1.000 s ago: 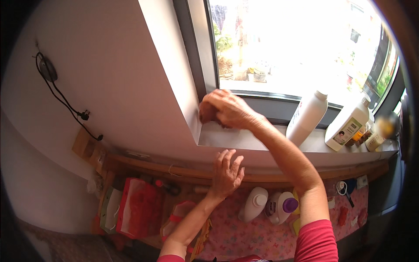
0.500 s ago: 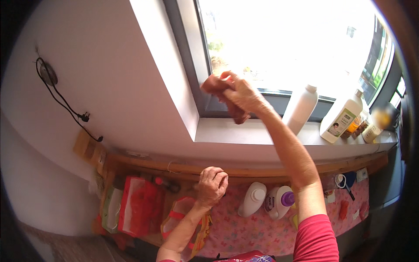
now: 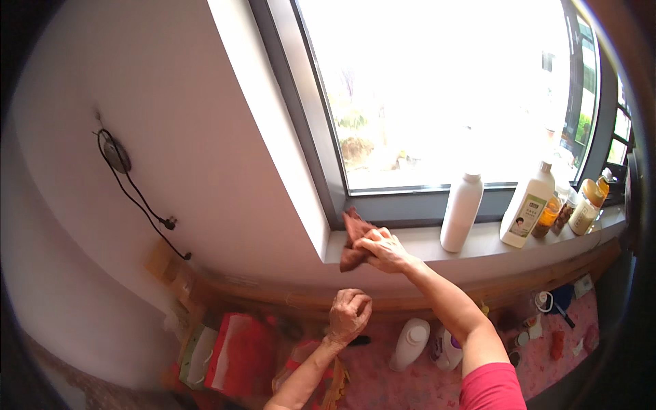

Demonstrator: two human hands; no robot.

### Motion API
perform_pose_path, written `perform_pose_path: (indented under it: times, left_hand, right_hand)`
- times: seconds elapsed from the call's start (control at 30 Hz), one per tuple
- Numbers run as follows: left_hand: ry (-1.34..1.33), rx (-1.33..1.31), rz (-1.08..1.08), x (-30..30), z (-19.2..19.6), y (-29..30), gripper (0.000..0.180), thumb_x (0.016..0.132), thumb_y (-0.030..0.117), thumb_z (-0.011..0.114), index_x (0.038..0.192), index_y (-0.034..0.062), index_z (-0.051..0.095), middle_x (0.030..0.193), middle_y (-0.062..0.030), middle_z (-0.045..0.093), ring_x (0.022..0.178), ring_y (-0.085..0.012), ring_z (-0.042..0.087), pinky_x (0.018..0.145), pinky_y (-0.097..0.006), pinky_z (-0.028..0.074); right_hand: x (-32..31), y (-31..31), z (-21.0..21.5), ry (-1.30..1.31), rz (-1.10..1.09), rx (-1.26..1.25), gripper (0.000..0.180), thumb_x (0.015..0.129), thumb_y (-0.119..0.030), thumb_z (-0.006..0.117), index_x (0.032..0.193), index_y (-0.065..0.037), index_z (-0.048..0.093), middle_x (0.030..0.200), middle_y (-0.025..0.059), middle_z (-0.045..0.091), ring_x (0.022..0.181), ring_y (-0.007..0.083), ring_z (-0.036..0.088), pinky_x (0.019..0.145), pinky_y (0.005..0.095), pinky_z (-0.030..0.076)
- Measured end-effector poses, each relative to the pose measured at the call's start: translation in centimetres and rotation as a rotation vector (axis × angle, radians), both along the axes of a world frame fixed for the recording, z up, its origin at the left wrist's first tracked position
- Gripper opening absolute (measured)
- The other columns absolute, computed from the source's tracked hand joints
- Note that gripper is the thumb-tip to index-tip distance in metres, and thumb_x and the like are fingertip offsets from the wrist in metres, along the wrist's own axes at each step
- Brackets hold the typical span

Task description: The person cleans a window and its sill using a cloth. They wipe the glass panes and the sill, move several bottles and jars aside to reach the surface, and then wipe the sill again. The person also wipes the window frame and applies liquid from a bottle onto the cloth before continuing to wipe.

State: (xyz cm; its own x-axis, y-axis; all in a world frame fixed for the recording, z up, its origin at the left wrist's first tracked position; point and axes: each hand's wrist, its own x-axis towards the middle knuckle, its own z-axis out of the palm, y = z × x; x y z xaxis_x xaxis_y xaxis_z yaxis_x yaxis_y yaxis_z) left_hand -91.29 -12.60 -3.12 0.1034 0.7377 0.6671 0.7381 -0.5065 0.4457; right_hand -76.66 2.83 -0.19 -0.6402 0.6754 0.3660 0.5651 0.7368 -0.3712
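My right hand point(image 3: 383, 250) grips a reddish-brown cloth point(image 3: 355, 240) at the left corner of the windowsill point(image 3: 425, 239), against the lower grey window frame point(image 3: 410, 210). Part of the cloth hangs over the sill's front edge. My left hand point(image 3: 350, 316) is held above the table edge with its fingers curled in; whether anything is inside them is hidden. A plain white bottle point(image 3: 462, 213) stands on the sill to the right of my right hand. Beyond it is a white bottle with a green-edged label point(image 3: 528, 206).
Several jars, one with a tan lid point(image 3: 589, 205), stand at the sill's right end. Below, a pink patterned tablecloth point(image 3: 410, 386) carries a white jug point(image 3: 412, 344), a purple-capped bottle point(image 3: 449, 350) and a red box point(image 3: 236, 352). A black cord point(image 3: 140, 198) hangs on the left wall.
My right hand has brought the cloth down from beside the window's lower left corner onto the sill corner. My left hand stays curled over the table edge. The whole view has shifted.
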Motion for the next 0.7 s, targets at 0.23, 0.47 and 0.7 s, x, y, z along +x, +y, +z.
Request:
perform_pose_path:
  times: [0.23, 0.47, 0.7]
  left_hand:
    - [0.068, 0.088, -0.035, -1.2, 2.0, 1.0, 0.009, 0.075, 0.006, 0.071, 0.083, 0.0079, 0.067, 0.089, -0.0066, 0.062, 0.089, -0.0281, 0.059, 0.079, -0.039, 0.050]
    - [0.002, 0.372, 0.274, -4.5, 9.1, 3.2, 0.045, 0.078, 0.017, 0.071, 0.120, 0.0058, 0.056, 0.136, -0.0209, 0.034, 0.124, -0.0369, 0.038, 0.101, -0.048, 0.036]
    - [-0.056, 0.646, 0.428, -4.7, 18.7, 9.4, 0.075, 0.080, 0.023, 0.070, 0.142, 0.0037, 0.032, 0.143, -0.0273, 0.023, 0.131, -0.0444, 0.027, 0.107, -0.053, 0.025]
  right_hand:
    - [6.1, -4.2, 3.5, -0.242, -0.048, -0.234, 0.029, 0.089, -0.018, 0.055, 0.118, -0.020, 0.061, 0.112, 0.0160, 0.058, 0.104, 0.0347, 0.053, 0.093, 0.0411, 0.044]
    - [12.3, -9.8, 14.3, -0.046, -0.095, -0.824, 0.033, 0.095, -0.033, 0.047, 0.107, -0.006, 0.062, 0.080, 0.0077, 0.065, 0.073, 0.0139, 0.063, 0.066, 0.0268, 0.051]
    - [12.2, -8.2, 17.8, -0.160, -0.244, -0.026, 0.024, 0.094, -0.023, 0.048, 0.103, -0.004, 0.061, 0.089, 0.0246, 0.065, 0.083, 0.0377, 0.066, 0.077, 0.0452, 0.053]
